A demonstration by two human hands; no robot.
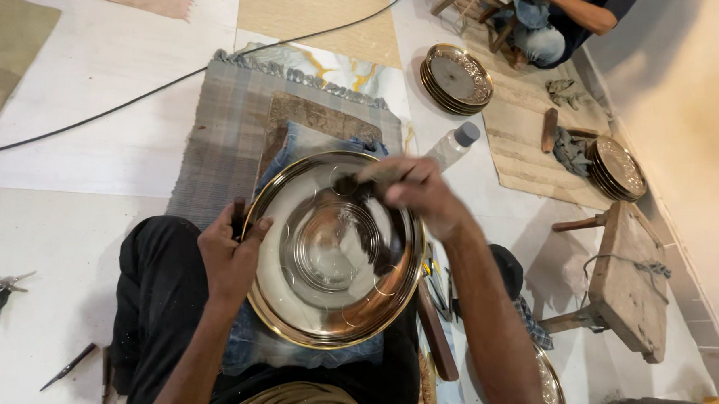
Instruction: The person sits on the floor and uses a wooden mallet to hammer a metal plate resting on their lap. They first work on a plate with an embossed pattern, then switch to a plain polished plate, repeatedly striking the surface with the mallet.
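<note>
Your lap, covered in dark trousers and a blue denim cloth, is carrying the round metal tray, which is lying face up and tilted slightly toward you, its brass-coloured rim showing all round and its mirrored centre ringed with engraved circles. Your left hand is gripping the left rim, fingers curled over the edge and thumb on the face, so it is closed on the tray; a dark object by the fingers cannot be identified. Your right hand is closed around a dark rubbing pad or brush and is working at the far part of the tray face; the hand is blurring, so the exact grip cannot be told. You are advised to keep the left grip firm so the tray is not rocking on the cloth, to keep your left thumb outside the polished zone, and to be following the engraved rings with even pressure rather than cutting across them. A slip at the far rim is judged the chief risk, since the clear plastic bottle is standing just beyond it. Further right, two stacks of finished trays are lying on the floor mat, a wooden stool is standing near, and another person is sitting at the far right.
</note>
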